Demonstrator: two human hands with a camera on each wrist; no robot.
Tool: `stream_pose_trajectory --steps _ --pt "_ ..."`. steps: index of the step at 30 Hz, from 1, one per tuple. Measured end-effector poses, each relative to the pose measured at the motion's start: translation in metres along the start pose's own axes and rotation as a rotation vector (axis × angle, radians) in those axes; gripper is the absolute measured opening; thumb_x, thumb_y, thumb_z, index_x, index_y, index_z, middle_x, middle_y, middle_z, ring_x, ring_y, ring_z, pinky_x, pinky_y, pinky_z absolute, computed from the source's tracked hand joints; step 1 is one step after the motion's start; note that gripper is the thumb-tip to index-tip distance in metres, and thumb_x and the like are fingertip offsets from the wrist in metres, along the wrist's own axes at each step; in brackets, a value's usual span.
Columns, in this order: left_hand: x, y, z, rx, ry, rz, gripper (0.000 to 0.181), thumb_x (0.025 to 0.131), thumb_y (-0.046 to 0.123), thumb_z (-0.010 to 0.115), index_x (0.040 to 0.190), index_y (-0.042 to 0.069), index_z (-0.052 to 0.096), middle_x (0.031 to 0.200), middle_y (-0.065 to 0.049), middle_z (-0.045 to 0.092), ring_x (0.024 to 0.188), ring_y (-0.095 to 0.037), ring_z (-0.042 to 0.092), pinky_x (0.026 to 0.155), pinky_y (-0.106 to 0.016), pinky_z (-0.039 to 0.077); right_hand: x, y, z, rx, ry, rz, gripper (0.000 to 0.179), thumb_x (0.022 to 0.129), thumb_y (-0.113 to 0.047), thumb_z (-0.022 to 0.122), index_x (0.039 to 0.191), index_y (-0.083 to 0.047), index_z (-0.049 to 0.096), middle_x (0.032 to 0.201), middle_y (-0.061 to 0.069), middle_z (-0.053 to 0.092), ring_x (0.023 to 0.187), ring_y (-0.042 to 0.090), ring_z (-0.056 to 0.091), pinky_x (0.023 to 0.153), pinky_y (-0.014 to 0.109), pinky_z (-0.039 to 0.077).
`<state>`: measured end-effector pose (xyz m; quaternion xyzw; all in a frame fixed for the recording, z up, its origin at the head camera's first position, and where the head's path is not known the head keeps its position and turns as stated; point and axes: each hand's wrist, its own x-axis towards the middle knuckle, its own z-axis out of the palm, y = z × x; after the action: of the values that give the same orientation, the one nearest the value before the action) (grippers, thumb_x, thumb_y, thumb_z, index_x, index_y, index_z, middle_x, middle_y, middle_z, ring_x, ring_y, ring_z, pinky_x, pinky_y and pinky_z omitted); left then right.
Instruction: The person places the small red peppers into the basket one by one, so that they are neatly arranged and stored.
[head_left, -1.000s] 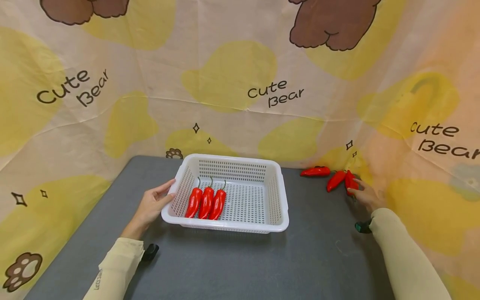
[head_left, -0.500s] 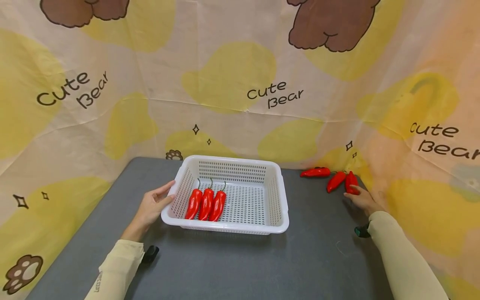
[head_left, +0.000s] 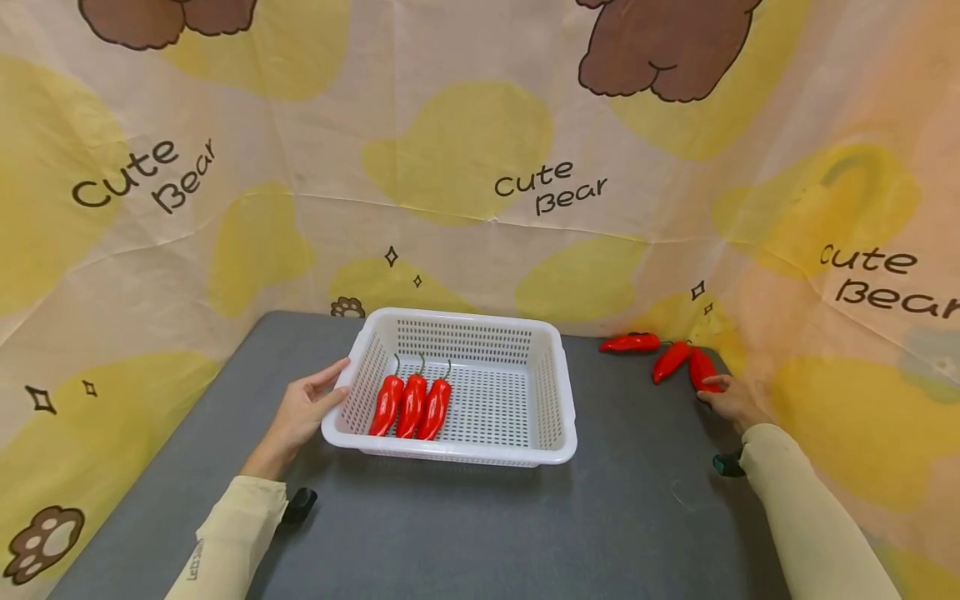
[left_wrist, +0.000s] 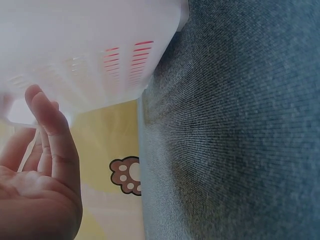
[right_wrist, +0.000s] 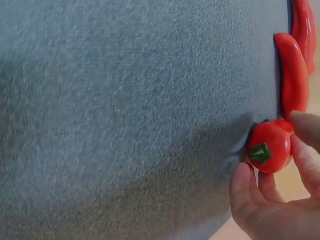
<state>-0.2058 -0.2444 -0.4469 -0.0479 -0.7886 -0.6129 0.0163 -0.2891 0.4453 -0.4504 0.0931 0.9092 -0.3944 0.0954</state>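
A white perforated plastic basket (head_left: 551, 450) stands on the grey table, with three red chili peppers side by side at its left: one pepper (head_left: 387, 407), a middle pepper (head_left: 412, 407) and another pepper (head_left: 435, 410). My left hand (head_left: 303, 408) grips the basket's left rim; the left wrist view catches its fingers against the basket wall (left_wrist: 90, 30). At the far right, my right hand (head_left: 733, 402) pinches a red chili pepper (right_wrist: 270, 145) between thumb and fingers, its green stem end toward the wrist camera. This pepper appears to lie on the table still.
Beside the right hand lie two more red chili peppers, a slanted pepper (head_left: 671, 362) and a sideways pepper (head_left: 630, 343) near the back edge. A patterned cloth backdrop (head_left: 450, 167) encloses the table (head_left: 480, 533) behind and at both sides.
My right hand has shifted from the pepper's right side to its near end and pinches it there. That pepper has turned slightly. The left hand and basket stay put.
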Motion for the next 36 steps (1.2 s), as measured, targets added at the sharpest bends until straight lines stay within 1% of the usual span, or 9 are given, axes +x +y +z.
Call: stream_pose_trajectory --steps 2,5,15,18,24,26,29,32,36 --pt "0.000 0.000 0.000 -0.006 0.000 0.006 0.060 0.101 0.018 0.062 0.154 0.001 0.039 0.151 -0.031 0.045 0.099 0.008 0.064 0.080 -0.016 0.056 -0.001 0.002 0.000 -0.002 0.035 -0.018 0.047 0.100 -0.011 0.054 0.134 0.018 0.039 0.136 0.045 0.038 0.111 0.048 0.049 0.086 0.037 0.053" --pt "0.000 0.000 0.000 -0.012 -0.004 0.013 0.060 0.101 0.017 0.062 0.154 0.000 0.038 0.152 -0.033 0.044 0.099 0.010 0.063 0.079 -0.016 0.056 -0.002 0.004 -0.001 -0.012 0.079 -0.029 0.038 0.097 -0.007 0.058 0.123 0.017 0.045 0.120 0.040 0.047 0.095 0.036 0.052 0.068 0.023 0.045" --pt "0.000 -0.001 0.000 0.012 0.003 0.000 0.060 0.101 0.020 0.062 0.154 0.002 0.039 0.152 -0.031 0.045 0.100 0.009 0.063 0.080 -0.016 0.056 -0.004 0.008 0.005 -0.079 0.178 -0.017 0.032 0.094 -0.007 0.063 0.110 0.014 0.044 0.097 0.026 0.051 0.084 0.033 0.051 0.064 0.026 0.043" --pt "0.000 0.000 0.000 0.013 0.005 -0.006 0.060 0.101 0.020 0.062 0.154 0.002 0.039 0.152 -0.030 0.045 0.099 0.009 0.063 0.080 -0.016 0.056 -0.005 0.010 0.006 -0.059 0.193 -0.001 0.043 0.094 -0.009 0.064 0.119 0.017 0.039 0.103 0.030 0.049 0.086 0.035 0.051 0.064 0.026 0.044" --pt "0.000 0.001 0.000 0.004 0.001 -0.012 0.061 0.101 0.019 0.062 0.154 0.002 0.039 0.153 -0.030 0.044 0.099 0.009 0.064 0.080 -0.017 0.056 -0.006 0.015 0.002 -0.025 0.226 0.021 0.061 0.097 -0.015 0.063 0.138 0.017 0.032 0.130 0.044 0.045 0.092 0.039 0.060 0.065 0.024 0.049" --pt "0.000 0.001 0.000 0.004 0.002 -0.020 0.061 0.101 0.020 0.063 0.154 0.003 0.039 0.153 -0.029 0.045 0.098 0.008 0.064 0.080 -0.017 0.056 -0.006 0.016 0.001 0.013 0.249 0.021 0.060 0.098 -0.015 0.062 0.140 0.016 0.033 0.135 0.044 0.043 0.084 0.028 0.063 0.062 0.023 0.050" --pt "0.000 0.001 0.000 0.017 0.001 -0.025 0.061 0.101 0.021 0.063 0.155 0.005 0.039 0.153 -0.029 0.045 0.099 0.008 0.063 0.080 -0.017 0.056 -0.006 0.017 -0.001 0.148 0.289 0.016 0.059 0.099 -0.011 0.060 0.142 0.016 0.031 0.138 0.043 0.042 0.072 0.009 0.058 0.059 0.020 0.052" --pt "0.000 0.001 -0.001 0.020 0.001 -0.024 0.061 0.101 0.021 0.062 0.155 0.005 0.039 0.153 -0.029 0.045 0.100 0.007 0.064 0.081 -0.018 0.057 -0.007 0.014 -0.003 0.251 0.335 0.040 0.058 0.100 -0.013 0.059 0.143 0.013 0.030 0.138 0.037 0.043 0.071 -0.001 0.050 0.059 0.015 0.050" --pt "0.000 0.001 -0.001 0.015 -0.002 -0.023 0.061 0.101 0.021 0.062 0.155 0.005 0.039 0.153 -0.028 0.045 0.100 0.006 0.064 0.081 -0.018 0.057 -0.008 0.009 -0.008 0.361 0.385 0.093 0.044 0.100 -0.020 0.061 0.136 0.000 0.046 0.114 0.006 0.056 0.074 -0.002 0.049 0.063 0.010 0.048"
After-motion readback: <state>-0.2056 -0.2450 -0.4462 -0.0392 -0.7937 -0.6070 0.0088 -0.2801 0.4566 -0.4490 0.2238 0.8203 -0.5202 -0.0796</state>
